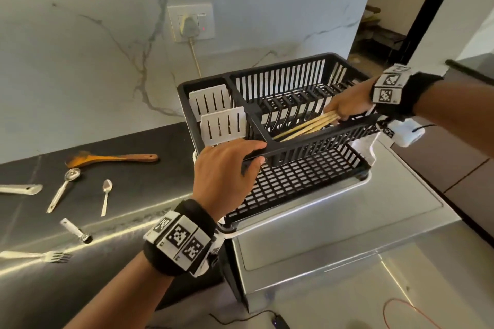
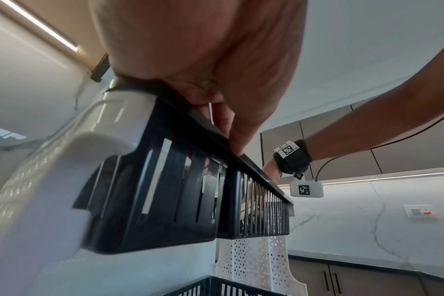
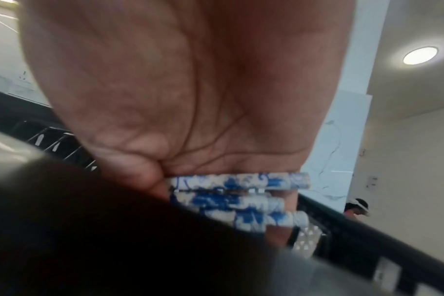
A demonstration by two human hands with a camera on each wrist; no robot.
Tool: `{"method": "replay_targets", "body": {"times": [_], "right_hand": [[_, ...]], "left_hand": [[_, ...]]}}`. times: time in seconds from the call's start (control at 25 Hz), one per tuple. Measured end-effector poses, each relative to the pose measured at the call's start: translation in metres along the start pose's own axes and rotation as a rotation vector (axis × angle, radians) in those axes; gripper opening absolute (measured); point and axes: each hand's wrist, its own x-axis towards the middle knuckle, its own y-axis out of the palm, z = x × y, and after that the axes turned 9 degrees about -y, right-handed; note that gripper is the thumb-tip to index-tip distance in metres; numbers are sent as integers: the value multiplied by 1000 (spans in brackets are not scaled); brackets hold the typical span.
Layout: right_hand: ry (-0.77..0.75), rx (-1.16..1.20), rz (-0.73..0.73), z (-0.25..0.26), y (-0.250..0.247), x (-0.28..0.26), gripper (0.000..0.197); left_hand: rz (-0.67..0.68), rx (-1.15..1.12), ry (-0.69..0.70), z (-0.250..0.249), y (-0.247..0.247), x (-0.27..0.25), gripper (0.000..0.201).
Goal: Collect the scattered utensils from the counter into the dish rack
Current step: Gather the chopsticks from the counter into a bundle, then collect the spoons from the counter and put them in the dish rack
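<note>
A dark counter (image 1: 88, 141) runs along a white marble-veined wall (image 1: 80, 35), where a plug sits in a socket plate (image 1: 191, 23) with a small red light; no writing on it can be read. To the right the surface turns to brushed steel, and there the black two-tier dish rack (image 1: 315, 168) stands on its white tray.

The left hand (image 1: 227, 168) grips the rack's near top rim, fingers curled over the bar. The right hand (image 1: 347, 107) reaches into the upper tier from the right and holds a bundle of chopsticks (image 1: 304, 127), fingers closed round their blue-and-white patterned ends, tips pointing left and low inside the rack.

Left on the counter lie a wooden spoon (image 1: 112, 159), a ladle-like scoop (image 1: 64, 187), a teaspoon (image 1: 106, 195), a fork (image 1: 50, 256) and a small metal tool (image 1: 76, 231). Both wrist bands carry black-and-white square code markers.
</note>
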Motion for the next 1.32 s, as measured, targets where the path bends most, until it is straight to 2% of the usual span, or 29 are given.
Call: {"method": "replay_targets", "body": {"times": [0.12, 0.28, 0.44, 0.56, 0.8, 0.88, 0.96, 1.08, 1.2, 1.32], "right_hand": [[13, -57, 79, 9, 1, 6, 38], [-5, 24, 100, 14, -3, 3, 45], [-78, 108, 52, 20, 2, 4, 29], [-74, 172, -28, 22, 4, 4, 23], [-110, 240, -64, 22, 6, 4, 24], [-140, 188, -153, 27, 5, 3, 25], [-178, 146, -282, 40, -3, 1, 22], [-272, 121, -446, 80, -23, -9, 25], [-350, 112, -584, 135, -44, -14, 23], [-472, 109, -653, 207, -64, -3, 18]], "left_hand": [[-9, 10, -38, 0, 0, 1, 28], [-13, 25, -50, -1, 2, 1, 28], [-22, 21, -59, -2, 3, 0, 28], [-22, 12, -59, -1, 3, 0, 27], [3, -12, -26, 2, 3, 0, 29], [14, -102, -16, 5, 1, 1, 30], [2, -290, -3, 8, -6, 0, 27], [-72, -504, -20, 24, -23, -3, 20], [-116, -529, -94, 60, -43, -14, 17], [-54, -419, -222, 124, -64, -39, 19]]}}
